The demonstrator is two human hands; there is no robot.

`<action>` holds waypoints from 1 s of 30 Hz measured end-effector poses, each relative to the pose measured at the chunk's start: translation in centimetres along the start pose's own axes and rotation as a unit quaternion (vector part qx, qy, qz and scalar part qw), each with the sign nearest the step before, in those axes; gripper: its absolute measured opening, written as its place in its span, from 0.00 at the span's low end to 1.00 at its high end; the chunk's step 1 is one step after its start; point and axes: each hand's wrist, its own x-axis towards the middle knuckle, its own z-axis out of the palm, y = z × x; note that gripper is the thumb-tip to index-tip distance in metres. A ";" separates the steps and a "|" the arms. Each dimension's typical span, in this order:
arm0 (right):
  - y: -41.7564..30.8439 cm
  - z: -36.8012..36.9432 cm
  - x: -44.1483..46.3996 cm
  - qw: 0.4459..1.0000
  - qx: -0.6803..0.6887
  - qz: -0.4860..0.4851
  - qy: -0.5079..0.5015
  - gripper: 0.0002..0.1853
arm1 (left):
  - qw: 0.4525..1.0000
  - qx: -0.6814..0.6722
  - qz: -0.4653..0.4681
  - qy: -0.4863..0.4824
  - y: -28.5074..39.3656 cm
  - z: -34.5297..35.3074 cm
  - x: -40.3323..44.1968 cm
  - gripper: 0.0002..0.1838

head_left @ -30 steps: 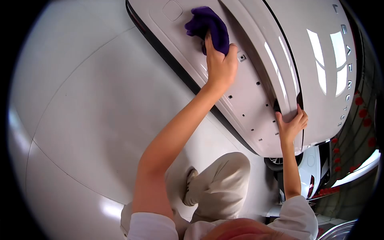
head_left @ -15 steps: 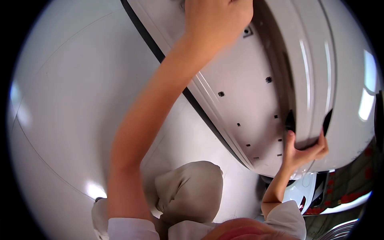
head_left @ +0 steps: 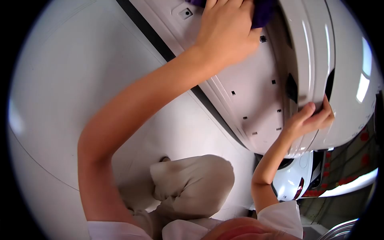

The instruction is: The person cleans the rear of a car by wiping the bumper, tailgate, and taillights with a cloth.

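My left hand (head_left: 230, 32) is at the top of the view with a dark purple cloth (head_left: 263, 14) under its fingers. It holds the cloth against the pale inner face of a car panel (head_left: 252, 76); part of the cloth is hidden behind the hand. The panel has several small square holes and a black strip along its left edge. Lower on the right, my right hand (head_left: 312, 118) is closed around the glossy raised rim (head_left: 306, 52) of the panel, thumb on the inner side and fingers on the outer side. Dark recesses lie just above this hand.
Pale floor (head_left: 52, 120) spreads out on the left. A bent knee in beige trousers (head_left: 196, 180) is below the panel. Behind my right arm stands another white car (head_left: 294, 180). Red round shapes (head_left: 365, 160) show at the far right.
The purple cloth has come into view under my left hand, which appears lower in the picture. My right hand and the rim it grips appear higher; the whole view has shifted.
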 end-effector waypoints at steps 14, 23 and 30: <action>-3.3 -1.0 0.8 0.987 -0.040 0.139 -0.064 0.21 | 0.971 -0.006 0.185 -0.152 3.6 2.2 -7.9 0.30; -16.1 -4.0 -0.9 0.941 0.211 0.082 -0.251 0.42 | 0.934 0.236 0.149 -0.221 -2.7 -5.4 -3.7 0.23; -19.6 -4.2 -2.3 0.857 0.367 0.073 -0.353 0.39 | 0.941 0.266 -0.203 0.040 -15.9 -8.2 -0.4 0.31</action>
